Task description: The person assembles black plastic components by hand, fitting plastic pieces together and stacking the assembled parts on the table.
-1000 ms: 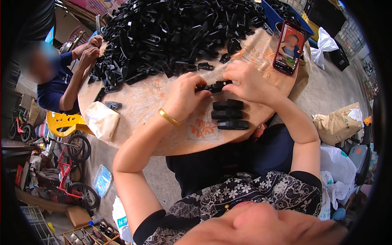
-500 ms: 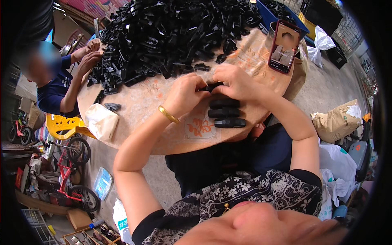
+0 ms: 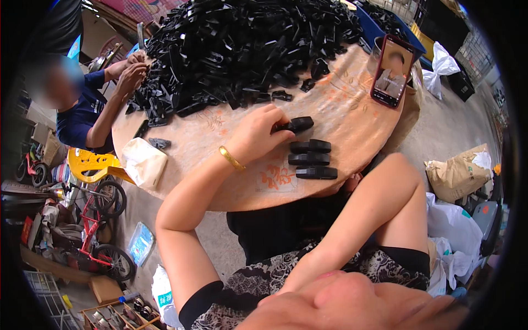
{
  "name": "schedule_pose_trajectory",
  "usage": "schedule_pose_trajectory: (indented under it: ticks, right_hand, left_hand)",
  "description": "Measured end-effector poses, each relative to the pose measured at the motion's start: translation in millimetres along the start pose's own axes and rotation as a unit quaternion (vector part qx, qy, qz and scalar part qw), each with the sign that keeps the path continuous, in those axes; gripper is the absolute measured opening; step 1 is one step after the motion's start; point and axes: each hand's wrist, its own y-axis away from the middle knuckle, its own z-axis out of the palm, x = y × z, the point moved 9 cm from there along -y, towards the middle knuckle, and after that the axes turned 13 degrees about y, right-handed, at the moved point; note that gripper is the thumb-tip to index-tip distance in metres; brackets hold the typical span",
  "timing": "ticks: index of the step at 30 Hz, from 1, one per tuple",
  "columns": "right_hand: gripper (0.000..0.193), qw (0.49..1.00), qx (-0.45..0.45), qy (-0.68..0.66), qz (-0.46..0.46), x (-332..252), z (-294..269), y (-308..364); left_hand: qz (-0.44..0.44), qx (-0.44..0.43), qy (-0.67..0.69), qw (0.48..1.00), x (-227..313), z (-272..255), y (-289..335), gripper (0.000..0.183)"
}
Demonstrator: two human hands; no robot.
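Note:
A black plastic piece [image 3: 298, 125] is pinched between the thumb and fingers of my left hand [image 3: 260, 132], above the table [image 3: 236, 190]. Just nearer to me lie three black plastic pieces [image 3: 311, 159] in a neat row, one behind another. My right forearm [image 3: 352, 223] is bent back toward my chest. Its hand is mostly hidden by my chin, so its fingers do not show. A large heap of black plastic parts [image 3: 242, 49] covers the far side of the table, with a few loose ones at its edge.
A phone [image 3: 391, 71] leans upright against a metal container at the far right, before a blue bin [image 3: 385, 16]. On the left, a co-worker's hands [image 3: 132, 71] work at the heap. A white bag [image 3: 144, 163] lies by the left edge, near a yellow stool [image 3: 96, 165].
My right hand has let go of the black plastic piece and pulled back toward my chest. My left hand still holds the piece. The view has shifted slightly.

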Motion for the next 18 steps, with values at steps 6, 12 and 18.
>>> schedule_pose_trajectory:
  ticks: [6, 12, 18]
  right_hand:
    - [0.032, 0.984, -0.006, -0.163, -0.075, -22, -33, 32]
    - [0.026, 0.974, 0.016, -0.182, -0.137, -33, -73, 70]
    - [0.027, 0.925, -0.256, 0.114, 0.258, 143, -23, 131]
  left_hand:
    - [0.020, 0.011, -0.032, 0.999, 2, -5, 8, 0.021]
    - [0.027, 0.020, -0.036, 0.999, 7, -1, 7, 0.021]
    - [0.059, -0.008, 0.017, 0.998, 2, 11, 2, 0.022]
